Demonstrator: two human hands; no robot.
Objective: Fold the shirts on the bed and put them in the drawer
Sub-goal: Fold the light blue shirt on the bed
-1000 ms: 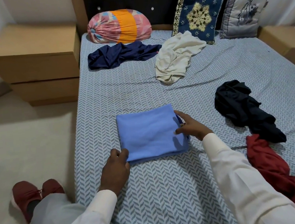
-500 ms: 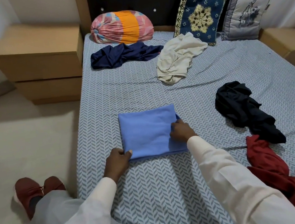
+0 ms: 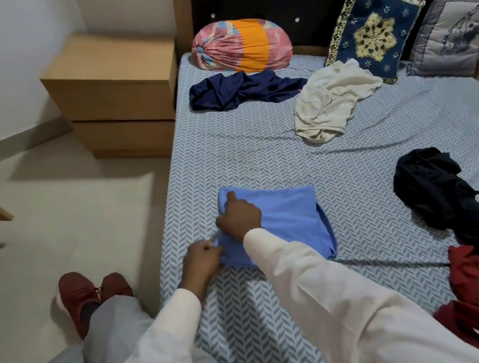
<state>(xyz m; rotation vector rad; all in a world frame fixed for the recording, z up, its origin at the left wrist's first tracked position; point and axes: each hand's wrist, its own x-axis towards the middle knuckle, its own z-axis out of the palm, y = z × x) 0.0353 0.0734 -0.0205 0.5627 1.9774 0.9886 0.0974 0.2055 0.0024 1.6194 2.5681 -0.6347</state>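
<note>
I am pinching the near left corner of the blue shirt (image 3: 291, 220) with my left hand (image 3: 202, 258). My right hand (image 3: 238, 217) is curling over its left edge, seemingly gripping it. The shirt is lying folded on the bed (image 3: 259, 154), near the left side.

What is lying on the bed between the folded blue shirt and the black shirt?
Nothing lies there. In the head view, only the bare patterned bedsheet stretches between the blue shirt and the black shirt.
</note>
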